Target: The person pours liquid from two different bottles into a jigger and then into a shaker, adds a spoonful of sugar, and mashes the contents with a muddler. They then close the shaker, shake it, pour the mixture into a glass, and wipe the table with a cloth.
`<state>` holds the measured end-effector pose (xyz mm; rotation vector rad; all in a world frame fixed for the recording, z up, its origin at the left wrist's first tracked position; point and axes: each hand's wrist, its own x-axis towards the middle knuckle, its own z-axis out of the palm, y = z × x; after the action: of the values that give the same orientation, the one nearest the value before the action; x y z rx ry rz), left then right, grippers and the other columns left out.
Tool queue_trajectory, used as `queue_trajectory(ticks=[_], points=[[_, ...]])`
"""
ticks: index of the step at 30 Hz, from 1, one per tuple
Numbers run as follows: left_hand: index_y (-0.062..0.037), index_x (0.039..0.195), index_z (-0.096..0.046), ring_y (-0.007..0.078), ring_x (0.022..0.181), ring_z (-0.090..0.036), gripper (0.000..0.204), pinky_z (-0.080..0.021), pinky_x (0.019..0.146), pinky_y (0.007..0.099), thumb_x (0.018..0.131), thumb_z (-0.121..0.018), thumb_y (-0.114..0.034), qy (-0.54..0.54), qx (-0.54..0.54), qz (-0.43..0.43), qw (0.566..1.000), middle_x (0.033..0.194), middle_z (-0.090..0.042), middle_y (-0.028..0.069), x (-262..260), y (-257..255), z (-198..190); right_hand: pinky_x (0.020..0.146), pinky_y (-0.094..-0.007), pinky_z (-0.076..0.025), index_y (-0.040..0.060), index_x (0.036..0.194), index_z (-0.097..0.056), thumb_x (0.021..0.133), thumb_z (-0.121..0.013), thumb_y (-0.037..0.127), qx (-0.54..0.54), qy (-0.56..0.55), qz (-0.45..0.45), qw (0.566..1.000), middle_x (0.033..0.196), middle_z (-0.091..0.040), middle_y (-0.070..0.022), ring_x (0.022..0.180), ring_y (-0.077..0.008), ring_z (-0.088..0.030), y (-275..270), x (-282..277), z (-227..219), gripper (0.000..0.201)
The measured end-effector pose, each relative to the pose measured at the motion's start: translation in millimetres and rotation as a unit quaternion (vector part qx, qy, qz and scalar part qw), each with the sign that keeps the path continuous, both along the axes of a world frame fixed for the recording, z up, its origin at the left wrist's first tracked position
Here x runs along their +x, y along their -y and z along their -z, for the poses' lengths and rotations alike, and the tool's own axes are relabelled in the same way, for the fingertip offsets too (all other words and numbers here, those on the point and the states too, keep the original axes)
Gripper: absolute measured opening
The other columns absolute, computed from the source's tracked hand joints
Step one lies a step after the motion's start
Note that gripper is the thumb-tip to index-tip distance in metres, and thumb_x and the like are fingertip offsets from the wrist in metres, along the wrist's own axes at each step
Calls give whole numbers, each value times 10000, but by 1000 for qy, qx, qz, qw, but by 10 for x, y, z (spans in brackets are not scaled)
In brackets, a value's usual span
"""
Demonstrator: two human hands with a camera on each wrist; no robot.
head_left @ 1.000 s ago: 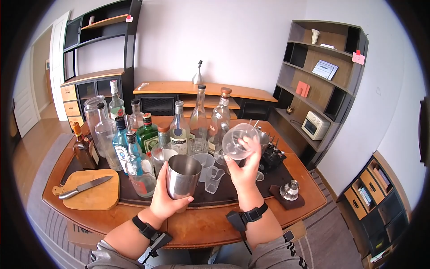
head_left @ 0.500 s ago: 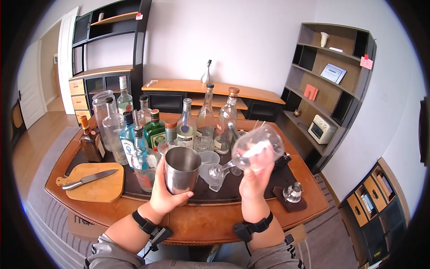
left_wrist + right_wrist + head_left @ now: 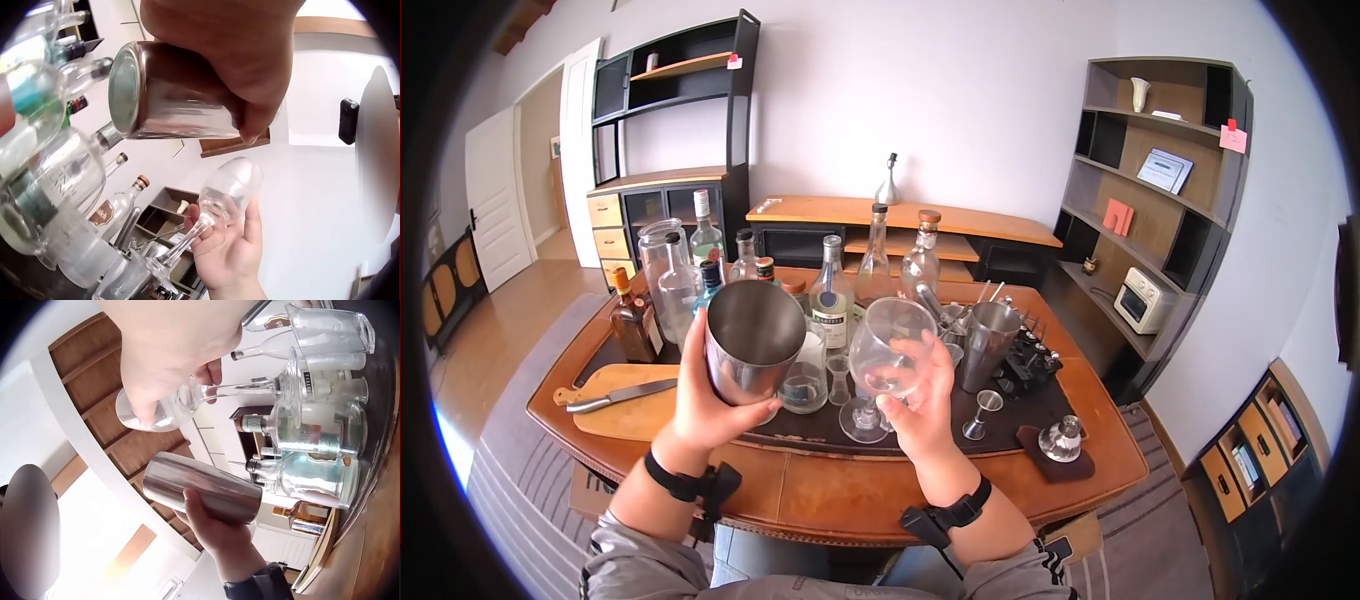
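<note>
My left hand (image 3: pixel 710 400) grips a steel shaker tin (image 3: pixel 757 345) around its side, mouth up, at the left of the head view. To its right, my right hand (image 3: pixel 922 405) holds a clear stemmed glass (image 3: pixel 888 350) by the bowl, with its stem and foot pointing down. The left wrist view shows the tin (image 3: pixel 181 94) above and the glass (image 3: pixel 231 187) below it, apart. In the right wrist view the left hand (image 3: pixel 219 534) wraps the tin (image 3: pixel 200 487), and the right hand's (image 3: pixel 175 350) fingers curl round the glass bowl (image 3: pixel 156 415).
Several bottles (image 3: pixel 832 310) stand behind the hands. A knife (image 3: pixel 622 395) lies on a wooden board (image 3: pixel 615 425) at left. Another metal tin (image 3: pixel 990 345), a jigger (image 3: pixel 983 415) and a small glass vessel on a dark coaster (image 3: pixel 1055 462) stand at right.
The right hand has brought the glass leftward and turned it more upright. The left hand has raised its tin and moved it left. The head view has shifted, showing another tin and a jigger.
</note>
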<state>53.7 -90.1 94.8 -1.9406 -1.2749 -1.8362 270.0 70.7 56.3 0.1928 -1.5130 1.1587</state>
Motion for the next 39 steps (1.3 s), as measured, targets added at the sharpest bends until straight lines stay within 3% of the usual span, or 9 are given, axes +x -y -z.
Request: queue_trajectory(ticks=[3, 4, 8, 11, 17, 22, 30, 34, 39], points=[[22, 1490, -244, 355, 1242, -524, 1164, -416, 1042, 438, 569, -929, -172, -135, -38, -123, 983, 1351, -483, 233, -57, 207, -330, 933, -395, -506, 109, 1543, -151, 808, -765, 32, -13, 2, -47, 999, 1332, -420, -139, 1071, -261, -618, 89, 19, -66, 961], [-2, 1462, -326, 402, 1122, -580, 1107, -479, 950, 447, 553, -925, -202, -245, -30, -178, 953, 1266, -532, 241, 107, 305, -665, 929, -387, -507, 107, 1547, -140, 802, -767, 25, -27, 30, -60, 997, 1328, -415, -140, 1070, -255, -619, 109, -5, -61, 977], [-58, 1404, -439, 390, 1016, -621, 1020, -531, 851, 444, 508, -899, -216, -358, -4, -218, 908, 1219, -564, 207, 72, 340, -962, 904, -354, -514, 88, 1553, -139, 773, -780, -3, -44, 122, -76, 989, 1315, -399, -145, 1061, -231, -623, 188, -91, 53, 1014], [-133, 1409, -455, 372, 988, -627, 949, -537, 822, 451, 566, -874, -250, -416, -36, -262, 870, 1224, -554, 186, 111, 399, -1159, 867, -330, -534, 60, 1529, -226, 752, -798, -5, -22, 162, -60, 985, 1299, -401, -151, 1027, -221, -632, 177, -149, 90, 967], [-266, 1395, -458, 346, 984, -618, 900, -515, 821, 439, 586, -851, -248, -577, -49, -289, 763, 1227, -564, 187, 163, 393, -1428, 864, -332, -543, 48, 1501, -279, 754, -800, -3, -29, 172, -69, 982, 1298, -413, -150, 1028, -214, -625, 175, -186, 155, 912], [-350, 1420, -423, 304, 979, -602, 905, -493, 825, 413, 616, -823, -237, -608, -61, -274, 743, 1198, -555, 146, 218, 329, -1504, 919, -355, -515, 52, 1507, -222, 782, -749, -70, -10, 192, -74, 978, 1376, -396, -124, 1059, -235, -635, 175, -194, 170, 904], [-398, 1468, -341, 254, 943, -572, 920, -478, 776, 361, 681, -785, -220, -670, -64, -266, 690, 1157, -537, 111, 280, 268, -1600, 980, -359, -468, 18, 1484, -291, 777, -810, 69, -43, 188, -78, 978, 1371, -430, -149, 1146, -221, -565, 177, -195, 171, 878], [-444, 1460, -291, 285, 1004, -592, 857, -503, 848, 400, 774, -719, -159, -719, -19, -290, 631, 1230, -526, 133, 241, 183, -1609, 1030, -384, -431, 21, 1485, -287, 775, -823, 119, 0, 203, -24, 979, 1377, -423, -156, 1247, -248, -495, 101, -241, 250, 896], [-480, 1487, -136, 298, 1016, -587, 903, -512, 897, 417, 854, -679, -135, -770, 71, -283, 567, 1237, -506, 139, 246, 58, -1646, 1036, -396, -426, 30, 1481, -302, 775, -824, 136, -25, 191, -55, 980, 1360, -423, -152, 1269, -254, -470, 117, -235, 248, 884]])
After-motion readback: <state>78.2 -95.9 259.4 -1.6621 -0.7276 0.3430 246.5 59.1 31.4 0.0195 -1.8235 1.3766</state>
